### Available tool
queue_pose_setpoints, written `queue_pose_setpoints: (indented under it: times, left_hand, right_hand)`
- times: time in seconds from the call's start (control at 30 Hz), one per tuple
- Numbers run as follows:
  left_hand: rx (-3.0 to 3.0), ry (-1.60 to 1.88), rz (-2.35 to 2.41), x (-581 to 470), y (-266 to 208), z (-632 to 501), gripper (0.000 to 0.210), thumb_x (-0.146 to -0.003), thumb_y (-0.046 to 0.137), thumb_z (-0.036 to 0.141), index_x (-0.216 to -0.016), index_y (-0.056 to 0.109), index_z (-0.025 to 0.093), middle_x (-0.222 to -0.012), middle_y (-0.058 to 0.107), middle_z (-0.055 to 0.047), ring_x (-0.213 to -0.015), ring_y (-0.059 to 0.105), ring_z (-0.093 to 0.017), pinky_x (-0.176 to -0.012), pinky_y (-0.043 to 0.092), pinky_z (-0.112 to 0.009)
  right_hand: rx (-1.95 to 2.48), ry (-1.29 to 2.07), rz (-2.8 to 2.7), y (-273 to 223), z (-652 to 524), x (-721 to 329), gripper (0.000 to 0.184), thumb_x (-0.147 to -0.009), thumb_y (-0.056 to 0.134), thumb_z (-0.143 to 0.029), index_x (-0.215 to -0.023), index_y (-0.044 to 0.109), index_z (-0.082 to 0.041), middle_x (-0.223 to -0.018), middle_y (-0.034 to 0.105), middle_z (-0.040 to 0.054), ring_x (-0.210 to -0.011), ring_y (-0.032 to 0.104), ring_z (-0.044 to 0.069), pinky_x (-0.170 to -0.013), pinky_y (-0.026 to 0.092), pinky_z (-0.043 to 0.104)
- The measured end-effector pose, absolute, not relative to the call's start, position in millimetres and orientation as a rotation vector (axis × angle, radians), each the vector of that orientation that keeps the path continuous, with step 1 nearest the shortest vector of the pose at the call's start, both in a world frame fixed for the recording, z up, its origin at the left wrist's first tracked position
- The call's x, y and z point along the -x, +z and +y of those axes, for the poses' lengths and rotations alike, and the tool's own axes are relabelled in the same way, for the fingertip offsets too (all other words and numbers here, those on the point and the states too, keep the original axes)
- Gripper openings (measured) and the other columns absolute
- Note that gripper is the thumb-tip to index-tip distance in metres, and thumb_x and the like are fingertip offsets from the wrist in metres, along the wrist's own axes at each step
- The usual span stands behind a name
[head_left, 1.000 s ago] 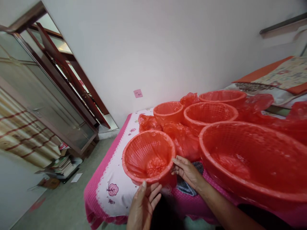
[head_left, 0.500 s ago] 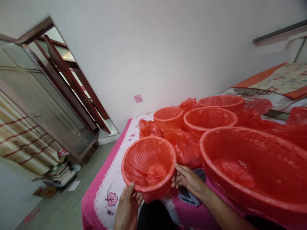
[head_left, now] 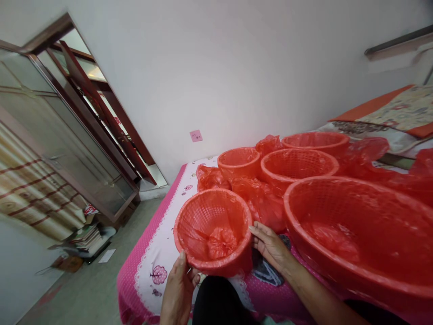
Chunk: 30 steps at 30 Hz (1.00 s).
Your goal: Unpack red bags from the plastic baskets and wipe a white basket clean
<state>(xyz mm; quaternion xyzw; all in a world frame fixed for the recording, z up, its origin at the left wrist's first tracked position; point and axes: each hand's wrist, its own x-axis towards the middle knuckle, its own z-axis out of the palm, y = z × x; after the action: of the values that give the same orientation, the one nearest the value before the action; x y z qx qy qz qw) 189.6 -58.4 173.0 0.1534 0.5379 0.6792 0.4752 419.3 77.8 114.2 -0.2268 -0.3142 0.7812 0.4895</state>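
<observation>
A small round red plastic basket (head_left: 226,263) with mesh sides stands before me near the bed's edge, its mouth tipped toward me. A thin red plastic bag (head_left: 221,241) lines it and lies crumpled at the bottom. My left hand (head_left: 178,286) grips the near-left rim, thumb on top and fingers underneath. At the right rim, my right hand (head_left: 269,247) pinches the edge between thumb and fingers. Just right of that hand is a larger red basket (head_left: 355,266), also with red plastic inside.
More red baskets (head_left: 299,169) and bunched red bags (head_left: 259,198) crowd the bed (head_left: 162,253) behind. A dark cloth item (head_left: 267,271) lies under my right forearm. Folded bedding (head_left: 395,108) is at the back right. A glass-panelled door (head_left: 84,135) and stacked books (head_left: 86,237) are on the left.
The small basket has tilted a little more toward me, with both hands still at its rim. The view has shifted slightly.
</observation>
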Motion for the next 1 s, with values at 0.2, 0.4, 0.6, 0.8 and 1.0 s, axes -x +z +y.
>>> queue_pose_setpoints:
  times: [0.2,0.4,0.6,0.8,1.0]
  left_hand:
    - [-0.377,1.630,1.390,-215.8,148.5,-77.3,0.055,-0.072,0.082,0.068,-0.086,0.069,0.017,-0.077,0.075,-0.006,-0.064,0.073,-0.017,-0.052,0.047,-0.021]
    - [-0.288,1.662,1.298,-226.2,159.2,-63.8,0.037,-0.077,0.088,0.035,-0.103,0.069,0.017,-0.096,0.080,-0.009,-0.080,0.078,-0.022,-0.069,0.061,-0.029]
    - [-0.232,1.733,1.273,-211.2,169.5,-50.8,0.018,-0.081,0.076,0.018,-0.097,0.068,0.017,-0.085,0.079,-0.005,-0.064,0.074,-0.017,-0.063,0.061,-0.027]
    - [-0.293,1.726,1.259,-208.7,166.0,-55.0,0.032,-0.071,0.087,0.023,-0.096,0.067,0.017,-0.079,0.078,-0.002,-0.060,0.072,-0.015,-0.056,0.054,-0.022]
    - [-0.363,1.716,1.280,-201.7,157.2,-59.2,0.042,-0.067,0.092,0.033,-0.098,0.068,0.018,-0.078,0.077,0.000,-0.057,0.069,-0.012,-0.056,0.053,-0.021]
  right_hand:
    - [0.520,1.913,-0.793,115.5,74.6,-418.7,0.035,-0.073,0.092,-0.046,-0.086,0.070,-0.023,-0.085,0.077,0.0007,-0.076,0.071,0.016,-0.076,0.057,0.027]
    - [0.517,1.932,-0.904,117.7,70.7,-419.1,0.036,-0.077,0.089,-0.048,-0.093,0.072,-0.021,-0.088,0.079,0.0038,-0.075,0.073,0.017,-0.074,0.057,0.028]
    - [0.615,1.975,-0.844,118.2,77.7,-424.6,0.050,-0.075,0.084,-0.066,-0.082,0.069,-0.018,-0.073,0.075,0.0039,-0.065,0.072,0.017,-0.068,0.058,0.030]
    - [0.561,1.880,-0.668,117.0,83.7,-426.6,0.037,-0.076,0.089,-0.049,-0.091,0.067,-0.022,-0.083,0.076,0.0022,-0.072,0.071,0.016,-0.073,0.057,0.030]
    - [0.571,1.884,-0.761,115.7,80.2,-425.8,0.037,-0.074,0.090,-0.047,-0.083,0.063,-0.023,-0.085,0.073,0.0017,-0.076,0.070,0.017,-0.077,0.057,0.032]
